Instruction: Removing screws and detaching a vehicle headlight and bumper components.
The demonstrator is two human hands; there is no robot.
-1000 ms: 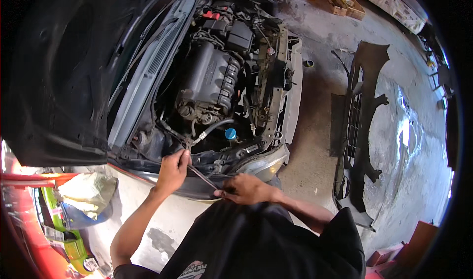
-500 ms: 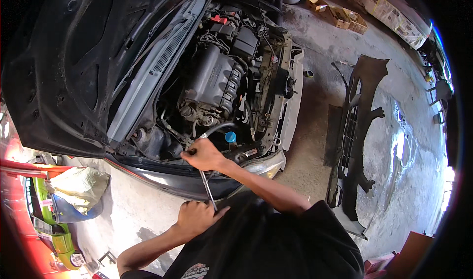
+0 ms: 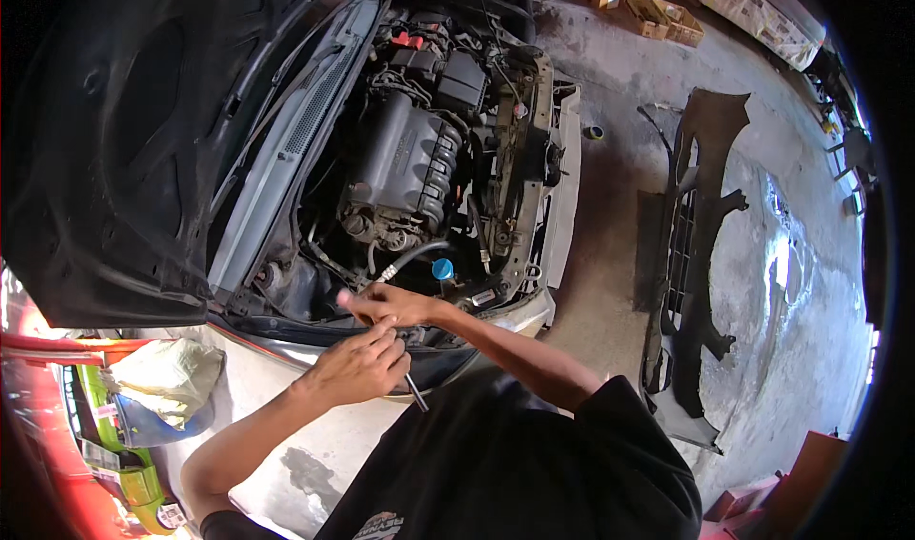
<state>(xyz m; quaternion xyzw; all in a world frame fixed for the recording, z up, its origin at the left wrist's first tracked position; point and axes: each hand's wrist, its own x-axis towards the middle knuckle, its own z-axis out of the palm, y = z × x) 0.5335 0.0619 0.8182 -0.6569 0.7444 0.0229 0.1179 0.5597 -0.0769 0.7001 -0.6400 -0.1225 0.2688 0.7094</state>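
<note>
I lean over the open engine bay [image 3: 410, 159] of a car. My left hand [image 3: 357, 364] grips a slim metal tool [image 3: 416, 395] whose lower end pokes out below the fist. My right hand [image 3: 391, 304] sits just above it at the front edge of the bay, fingers curled over the tool's upper part, which is hidden. A black hose [image 3: 410, 254] and a blue cap [image 3: 442, 269] lie just beyond the right hand. The grey engine cover [image 3: 405, 154] sits farther in.
The raised black hood [image 3: 114, 159] fills the left side. A detached dark bumper [image 3: 691, 254] lies on the concrete floor [image 3: 610, 206] to the right. Cardboard boxes [image 3: 662, 16] stand at the far top. A pale cloth [image 3: 162, 373] and green containers [image 3: 133, 478] are at lower left.
My right hand went from the tool's lower end up to its top at the bay's edge. My left hand dropped, then rose until both hands are close together.
</note>
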